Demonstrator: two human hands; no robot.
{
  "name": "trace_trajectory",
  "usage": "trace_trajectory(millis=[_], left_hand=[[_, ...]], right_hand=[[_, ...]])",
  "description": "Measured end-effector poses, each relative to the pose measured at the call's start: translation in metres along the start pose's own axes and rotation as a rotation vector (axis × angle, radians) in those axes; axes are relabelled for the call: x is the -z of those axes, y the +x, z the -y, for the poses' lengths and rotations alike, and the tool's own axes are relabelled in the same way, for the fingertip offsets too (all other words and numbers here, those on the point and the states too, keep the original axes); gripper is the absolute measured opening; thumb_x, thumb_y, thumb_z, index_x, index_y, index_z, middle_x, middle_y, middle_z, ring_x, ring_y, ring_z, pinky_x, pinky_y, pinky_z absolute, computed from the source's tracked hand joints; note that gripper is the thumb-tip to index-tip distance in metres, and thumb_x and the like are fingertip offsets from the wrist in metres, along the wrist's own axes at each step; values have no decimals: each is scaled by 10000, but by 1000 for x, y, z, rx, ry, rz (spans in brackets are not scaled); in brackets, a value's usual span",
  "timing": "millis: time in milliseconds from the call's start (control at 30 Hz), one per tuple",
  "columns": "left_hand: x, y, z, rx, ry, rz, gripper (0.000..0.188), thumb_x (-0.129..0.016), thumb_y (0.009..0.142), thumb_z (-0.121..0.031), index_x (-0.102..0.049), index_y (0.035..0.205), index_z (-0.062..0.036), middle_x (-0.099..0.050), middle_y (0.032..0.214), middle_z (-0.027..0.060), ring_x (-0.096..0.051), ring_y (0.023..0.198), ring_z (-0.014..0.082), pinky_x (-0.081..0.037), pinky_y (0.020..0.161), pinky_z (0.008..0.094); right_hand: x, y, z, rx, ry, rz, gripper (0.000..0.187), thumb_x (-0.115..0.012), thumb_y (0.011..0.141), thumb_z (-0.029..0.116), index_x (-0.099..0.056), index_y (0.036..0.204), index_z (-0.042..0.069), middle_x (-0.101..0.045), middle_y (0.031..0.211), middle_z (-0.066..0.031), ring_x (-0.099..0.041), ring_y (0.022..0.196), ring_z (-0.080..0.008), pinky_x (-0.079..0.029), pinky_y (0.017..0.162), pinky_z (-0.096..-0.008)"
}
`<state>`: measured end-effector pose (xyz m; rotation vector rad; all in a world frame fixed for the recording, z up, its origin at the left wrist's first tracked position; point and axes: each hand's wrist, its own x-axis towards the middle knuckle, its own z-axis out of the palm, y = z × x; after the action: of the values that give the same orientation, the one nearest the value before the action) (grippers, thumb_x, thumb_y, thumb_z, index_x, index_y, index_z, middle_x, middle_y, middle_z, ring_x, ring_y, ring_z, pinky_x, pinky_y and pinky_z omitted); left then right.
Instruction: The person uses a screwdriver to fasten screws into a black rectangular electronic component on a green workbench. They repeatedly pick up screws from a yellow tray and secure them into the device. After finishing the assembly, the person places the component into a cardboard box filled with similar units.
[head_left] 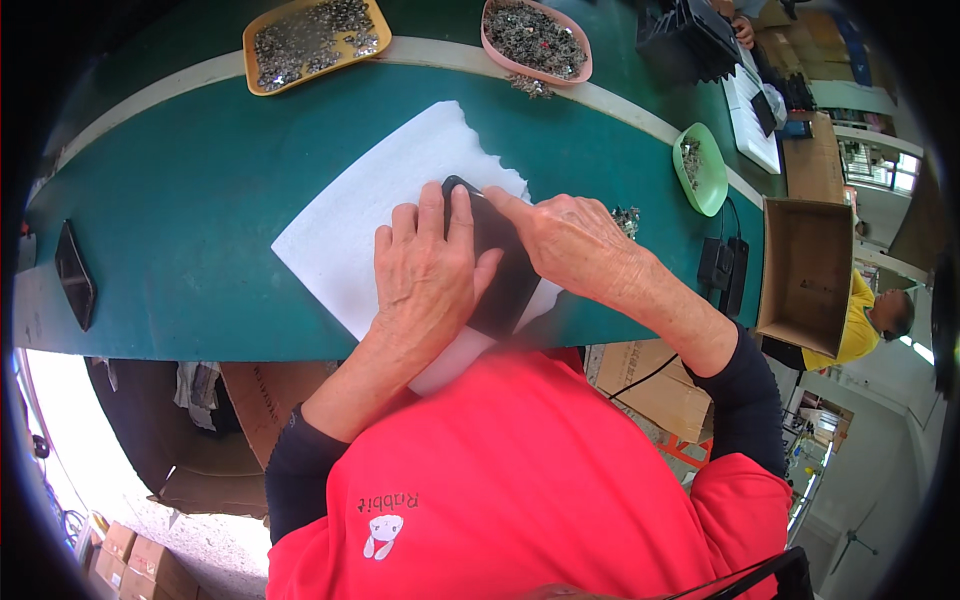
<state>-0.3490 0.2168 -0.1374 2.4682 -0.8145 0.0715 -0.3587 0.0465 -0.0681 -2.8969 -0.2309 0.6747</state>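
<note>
From where I stood, the left hand (430, 262) lay flat, fingers a little parted, over the left side of a dark flat panel (512, 285); the right hand (572, 240) reached its extended index finger to the panel's far end, other fingers curled, though I couldn't tell whether they pinched anything; beneath both, a white sheet (345, 225) ended raggedly beyond the right hand; leftward of the left hand, the green tabletop (190, 200) stretched wide; right of the right hand, small metal parts (627, 220) crowded close, leaving less room before a green bowl (713, 165).
</note>
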Motion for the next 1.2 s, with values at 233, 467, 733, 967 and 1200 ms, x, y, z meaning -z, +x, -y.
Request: trace_trajectory(millis=[233, 467, 733, 967, 1200], left_hand=[[-3, -3, 2, -3, -10, -36, 678, -813, 697, -287, -576, 1262, 3, -511, 1291, 172, -513, 1013, 315, -436, 815, 406], [-3, -4, 2, 13, -43, -50, 678, -819, 676, -259, -557, 1236, 19, -515, 1304, 178, -518, 1052, 321, -436, 858, 412], [-3, -4, 8, -24, -120, -49, 696, -821, 650, -191, -523, 1243, 19, -508, 1326, 199, -528, 1051, 332, -431, 851, 414], [-4, -5, 13, -45, -237, -49, 598, -821, 632, -140, -516, 1132, -16, -497, 1348, 231, -539, 1002, 338, -421, 814, 422], [-8, -4, 15, -71, -272, -60, 509, -837, 605, -115, -515, 992, -40, -494, 1346, 276, -543, 979, 338, -416, 796, 421]], right_hand=[[-3, -2, 4, -41, 14, 8, 523, -506, 846, 45, -476, 1368, 62, -656, 762, -217, -669, 733, -385, -527, 638, -462], [-11, -7, 23, -136, 163, -109, 482, -474, 839, -5, -496, 1320, 3, -642, 783, -272, -644, 728, -431, -519, 653, -496], [-13, -2, 34, -261, 322, -143, 405, -452, 907, 41, -510, 1303, -24, -618, 813, -301, -618, 772, -462, -492, 704, -518], [-4, 5, 40, -344, 333, -68, 399, -451, 904, 35, -524, 1290, -32, -611, 821, -310, -616, 805, -465, -485, 716, -521], [6, 13, 37, -338, 312, 16, 386, -448, 902, 27, -528, 1272, -49, -610, 834, -308, -609, 823, -465, -480, 722, -511]])
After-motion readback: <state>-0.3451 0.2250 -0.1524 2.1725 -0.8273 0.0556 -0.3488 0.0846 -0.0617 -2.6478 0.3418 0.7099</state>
